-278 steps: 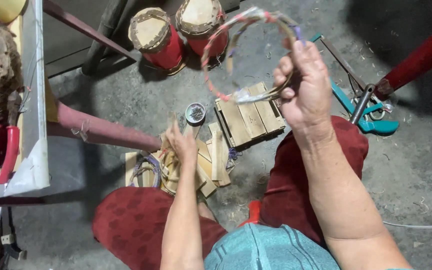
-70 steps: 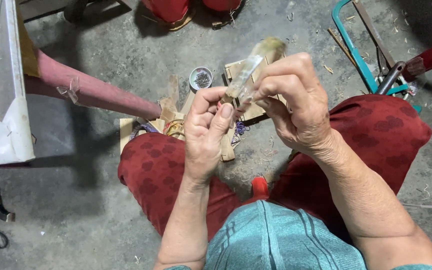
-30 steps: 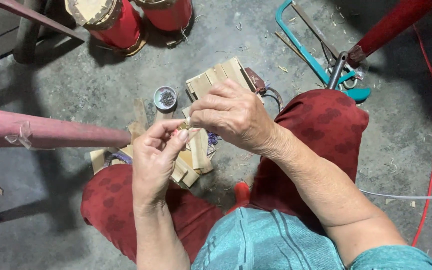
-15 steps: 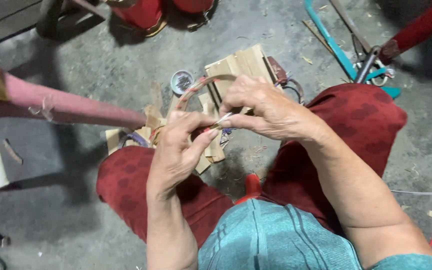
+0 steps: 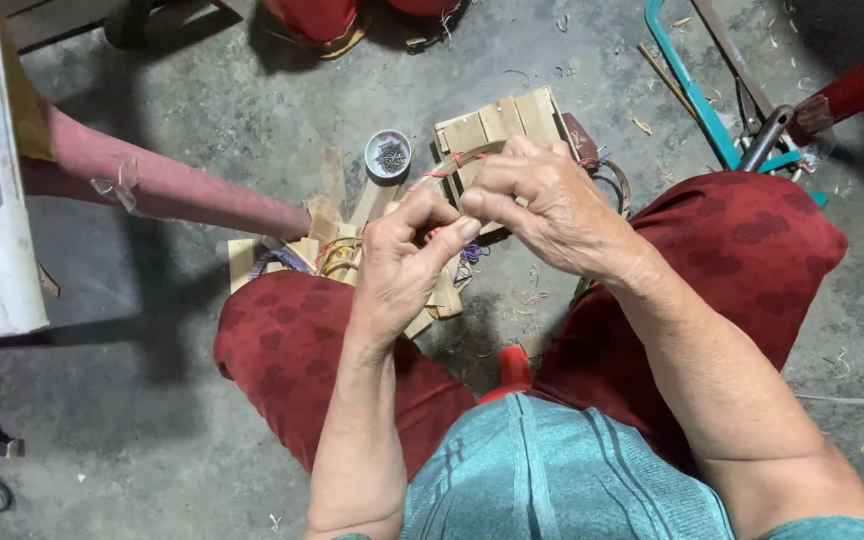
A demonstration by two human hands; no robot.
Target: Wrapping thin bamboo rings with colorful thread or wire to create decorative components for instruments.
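"What were the hands doing when you stood there?"

"The left hand and the right hand met in front of the knees, fingers of both pinched shut on a thin curved strip with a bit of red binding. It arched up and away between them, above the wooden slats lying on the floor."

"Could you see the wrap itself?"

"Not well; the right hand covered most of it, so I think it was a hoop being tied, but I couldn't swear to it."

"How would one do that step properly?"

"I'd judge by keeping the left pinch firm right at the joint, so the strip couldn't spring open, while the right drew the binding snug. A small round tin of what looked like nails sat just to the far left of the hands, and a teal saw frame lay well off to the far right."
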